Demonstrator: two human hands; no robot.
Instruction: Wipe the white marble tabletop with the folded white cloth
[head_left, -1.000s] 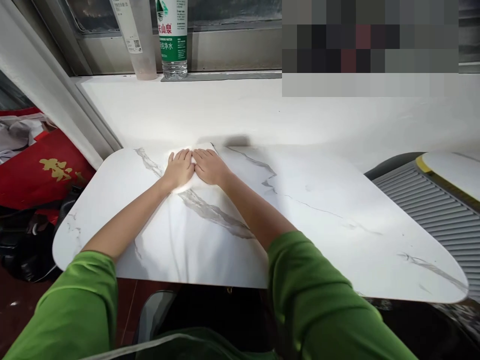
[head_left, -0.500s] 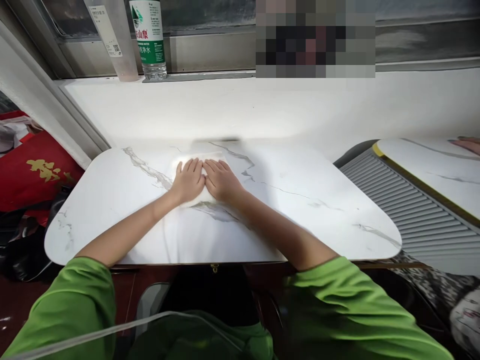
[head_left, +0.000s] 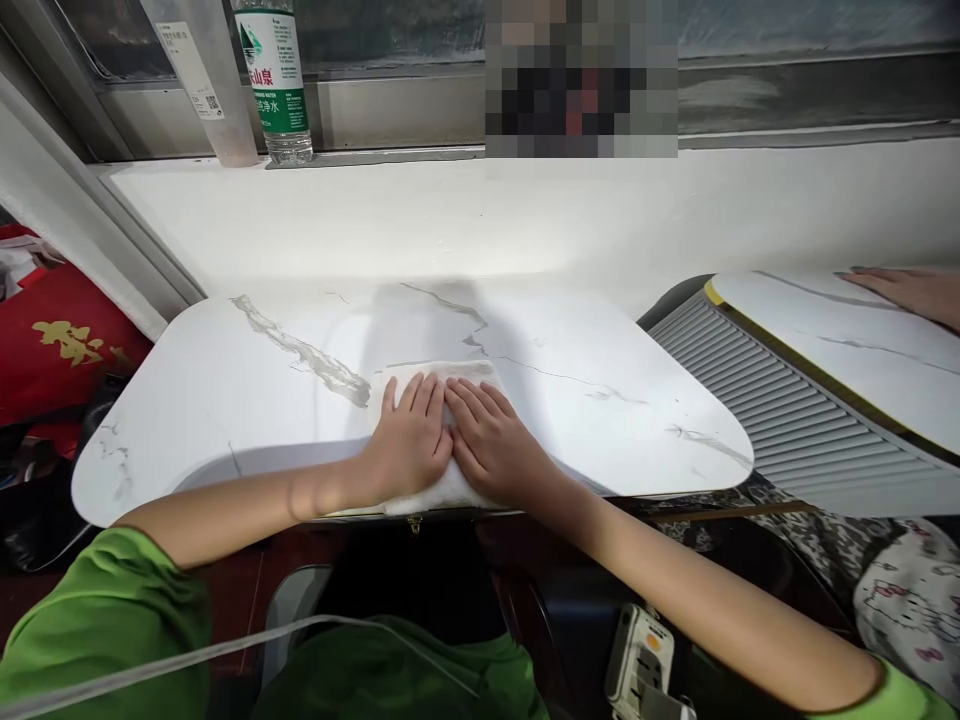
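Observation:
A folded white cloth [head_left: 448,488] lies at the front edge of a white marble-patterned table [head_left: 592,345]. My left hand [head_left: 409,437] rests flat on the cloth's left part, fingers stretched away from me. Beside it, my right hand [head_left: 495,440] also lies flat on the cloth, its thumb side close against the left. Both palms press down with fingers extended, and neither grips the cloth. Part of the cloth is hidden under the hands.
On the window ledge stand a water bottle [head_left: 275,85] with a green-and-white label and a tall translucent container [head_left: 225,120]. A red bag [head_left: 67,340] is at left. Another person's hand [head_left: 911,290] rests on the right table [head_left: 892,370]. A power strip [head_left: 641,660] sits below.
Both hands have drawn the cloth toward me, from the table's middle to its front edge. The camera view has shifted slightly right, and the power strip shows now.

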